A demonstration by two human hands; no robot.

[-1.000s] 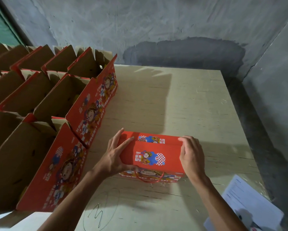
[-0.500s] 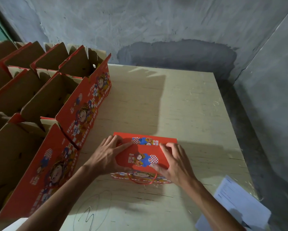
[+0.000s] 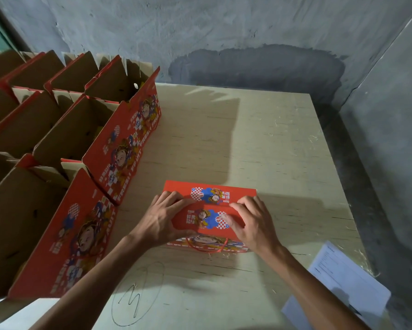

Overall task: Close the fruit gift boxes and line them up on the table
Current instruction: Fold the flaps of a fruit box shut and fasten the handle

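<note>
The right hand point(image 3: 252, 225) has come off the box's point(image 3: 209, 210) right end onto its top flap, fingertips now facing the left hand's point(image 3: 162, 220) fingers.

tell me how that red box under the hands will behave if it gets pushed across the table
The red gift box probably slides rather than rolls: it is flat-sided and sits on the smooth wooden table. It looks like thin cardboard, so likely light and apt to dent. The left hand and right hand press its top flaps, which may spring open if released.

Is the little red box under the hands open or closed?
Closed, or nearly. The red box has both top flaps folded flat, and the left hand and right hand press them down.
</note>
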